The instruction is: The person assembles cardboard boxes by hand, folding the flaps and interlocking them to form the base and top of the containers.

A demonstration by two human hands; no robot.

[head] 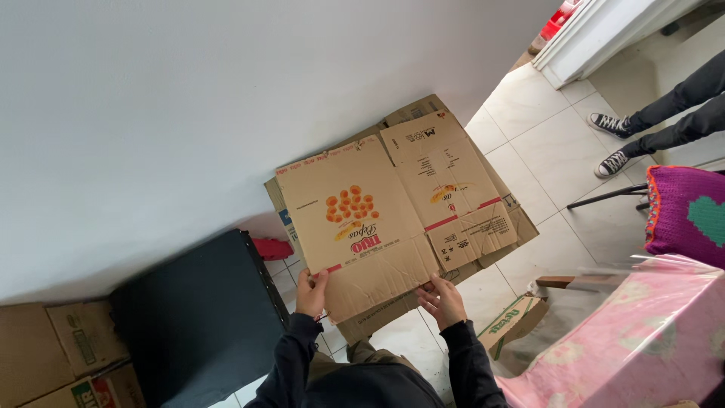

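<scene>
Flattened brown cardboard box [377,227], orange snack picture and red label on top panel, held over white floor tiles [544,143] against grey wall [189,113]. Left hand [311,293] and right hand [442,301] have fingers closed on its near edge. Green-printed carton [513,323] lies right.

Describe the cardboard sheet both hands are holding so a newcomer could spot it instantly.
Start at the white wall; below it a stack of flattened cardboard boxes leans over the tiled floor. The held cardboard sheet is the front one, gripped at its bottom edge by the left hand and right hand. It alone shows a cluster of orange balls printed at its centre.
</scene>
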